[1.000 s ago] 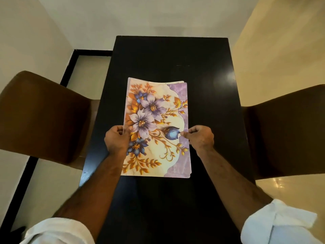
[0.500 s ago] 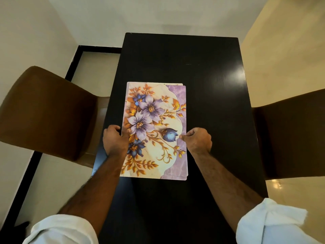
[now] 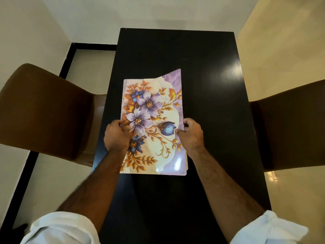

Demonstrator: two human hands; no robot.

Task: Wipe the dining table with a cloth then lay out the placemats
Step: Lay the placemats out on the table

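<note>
Your left grip [image 3: 117, 136] pinches the left edge of the placemats [image 3: 154, 106]; your right grip [image 3: 190, 134] pinches the top one's lifted right edge. They lie stacked mid-way along the black desk [image 3: 175, 50].

Glossy placemats [image 3: 154, 120], polished dark table [image 3: 219, 85]

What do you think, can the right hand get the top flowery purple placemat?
Probably yes: the right hand pinches the top flowery purple placemat at its right edge, far corner lifted; only the left hand also holds it.
</note>
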